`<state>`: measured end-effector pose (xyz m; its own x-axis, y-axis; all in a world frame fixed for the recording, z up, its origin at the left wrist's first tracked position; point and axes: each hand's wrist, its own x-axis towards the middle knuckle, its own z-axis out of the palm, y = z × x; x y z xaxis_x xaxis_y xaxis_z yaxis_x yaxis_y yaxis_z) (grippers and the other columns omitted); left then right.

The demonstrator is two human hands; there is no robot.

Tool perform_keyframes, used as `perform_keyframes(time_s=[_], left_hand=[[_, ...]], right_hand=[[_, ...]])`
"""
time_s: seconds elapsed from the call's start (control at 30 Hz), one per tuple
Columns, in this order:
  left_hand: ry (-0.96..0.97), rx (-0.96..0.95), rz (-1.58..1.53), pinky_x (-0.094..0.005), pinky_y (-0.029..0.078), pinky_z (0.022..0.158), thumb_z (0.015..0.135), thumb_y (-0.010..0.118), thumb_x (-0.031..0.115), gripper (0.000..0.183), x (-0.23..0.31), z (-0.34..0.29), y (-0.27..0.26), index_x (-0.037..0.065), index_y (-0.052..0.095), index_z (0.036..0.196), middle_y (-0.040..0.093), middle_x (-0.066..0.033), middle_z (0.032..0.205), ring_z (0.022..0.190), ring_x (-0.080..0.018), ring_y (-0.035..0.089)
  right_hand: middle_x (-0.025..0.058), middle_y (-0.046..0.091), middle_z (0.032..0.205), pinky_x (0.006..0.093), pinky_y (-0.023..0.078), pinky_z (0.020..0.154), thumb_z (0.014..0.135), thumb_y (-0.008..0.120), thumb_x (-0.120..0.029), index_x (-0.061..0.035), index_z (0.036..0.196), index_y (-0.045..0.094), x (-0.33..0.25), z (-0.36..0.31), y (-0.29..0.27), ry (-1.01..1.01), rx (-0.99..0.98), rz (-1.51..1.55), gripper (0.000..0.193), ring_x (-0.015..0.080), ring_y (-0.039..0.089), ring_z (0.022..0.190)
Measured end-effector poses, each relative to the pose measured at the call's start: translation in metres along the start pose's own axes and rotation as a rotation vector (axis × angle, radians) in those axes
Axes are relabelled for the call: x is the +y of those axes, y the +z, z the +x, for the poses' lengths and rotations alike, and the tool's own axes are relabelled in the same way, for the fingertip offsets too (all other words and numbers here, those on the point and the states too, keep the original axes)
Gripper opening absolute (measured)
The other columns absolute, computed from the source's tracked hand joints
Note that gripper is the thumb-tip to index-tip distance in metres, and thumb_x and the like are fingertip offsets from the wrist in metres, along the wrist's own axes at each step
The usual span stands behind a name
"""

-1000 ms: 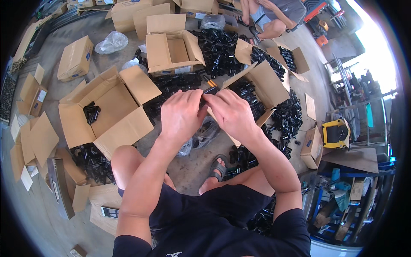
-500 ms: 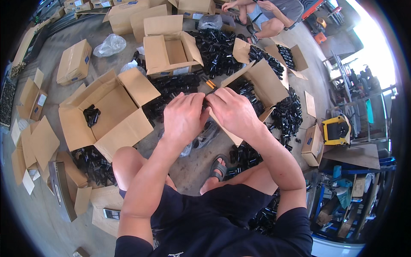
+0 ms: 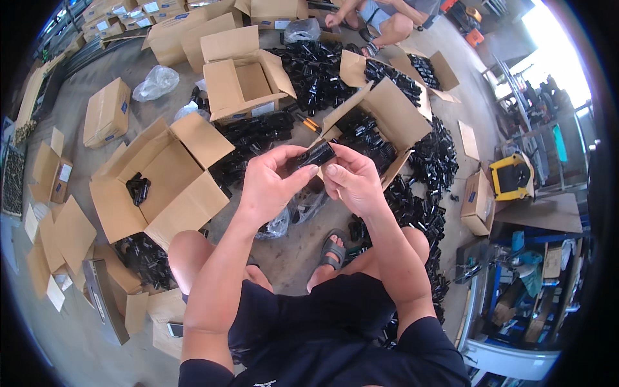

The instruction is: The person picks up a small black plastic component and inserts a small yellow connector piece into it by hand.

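Note:
In front of me, between both hands, is a short black cylindrical part [image 3: 317, 155]. My left hand [image 3: 274, 180] grips its left end with thumb and fingers. At its right end the fingertips of my right hand [image 3: 354, 179] are closed on it. Just beyond my right hand an open cardboard box [image 3: 403, 119] holds many similar black parts. To the left, another open box [image 3: 169, 174] has a few black parts [image 3: 138, 188] on its bottom. A pair of orange-handled tools [image 3: 311, 122] lies on the floor just past my hands.
Heaps of black parts [image 3: 435, 155] cover the floor right and beyond. More open boxes [image 3: 248, 80] stand farther off, with crumpled clear plastic bags [image 3: 156, 82] about. A co-worker [image 3: 387, 26] squats at the top. A shelf rack [image 3: 529, 290] stands at right; a phone [image 3: 175, 329] lies on cardboard.
My hands have turned and moved apart a little, so the black part now shows between them. My right forearm has swung inward, and the whole view has shifted slightly.

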<state>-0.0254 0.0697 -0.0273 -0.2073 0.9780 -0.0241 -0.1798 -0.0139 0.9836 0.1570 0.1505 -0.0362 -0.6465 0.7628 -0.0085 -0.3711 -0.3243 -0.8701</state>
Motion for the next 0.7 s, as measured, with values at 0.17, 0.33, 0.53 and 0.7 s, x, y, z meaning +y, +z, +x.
perform_keyframes(time_s=[0.17, 0.33, 0.53, 0.7], left_hand=[[-0.017, -0.049, 0.002, -0.0233, 0.053, 0.078, 0.087, 0.078, 0.006, 0.035, -0.001, 0.001, 0.007, -0.003, 0.067, 0.119, 0.073, -0.0048, 0.101, 0.086, -0.0068, 0.065], [0.099, 0.036, -0.052, -0.0232, 0.052, 0.078, 0.088, 0.076, -0.001, 0.034, 0.001, -0.004, 0.023, -0.002, 0.065, 0.12, 0.07, -0.005, 0.107, 0.09, -0.0084, 0.064], [0.195, 0.029, -0.134, -0.0245, 0.053, 0.082, 0.086, 0.074, -0.008, 0.028, -0.015, 0.0, 0.027, -0.001, 0.068, 0.113, 0.071, -0.0068, 0.105, 0.092, -0.0107, 0.066], [0.099, -0.023, -0.165, -0.0247, 0.053, 0.083, 0.086, 0.075, -0.008, 0.028, -0.019, 0.004, 0.027, -0.002, 0.068, 0.112, 0.072, -0.0076, 0.104, 0.093, -0.011, 0.066]], right_hand=[[0.0022, 0.066, 0.089, 0.0211, 0.045, 0.047, 0.094, 0.073, -0.01, 0.0015, 0.126, 0.065, -0.001, -0.002, -0.001, 0.023, 0.071, -0.059, 0.035, 0.0057, 0.056, 0.061], [0.0009, 0.066, 0.085, 0.0205, 0.043, 0.047, 0.095, 0.071, -0.009, 0.0014, 0.126, 0.065, -0.007, -0.004, -0.003, -0.008, 0.09, -0.105, 0.034, 0.0047, 0.054, 0.057], [-0.0006, 0.063, 0.079, 0.0204, 0.042, 0.047, 0.094, 0.072, -0.011, 0.0021, 0.125, 0.065, -0.01, -0.008, -0.003, -0.016, 0.104, -0.111, 0.035, 0.0043, 0.053, 0.056], [0.0003, 0.063, 0.077, 0.0201, 0.04, 0.046, 0.094, 0.073, -0.012, 0.0038, 0.124, 0.064, -0.014, -0.009, -0.009, 0.044, 0.125, -0.169, 0.035, 0.0046, 0.052, 0.054]])
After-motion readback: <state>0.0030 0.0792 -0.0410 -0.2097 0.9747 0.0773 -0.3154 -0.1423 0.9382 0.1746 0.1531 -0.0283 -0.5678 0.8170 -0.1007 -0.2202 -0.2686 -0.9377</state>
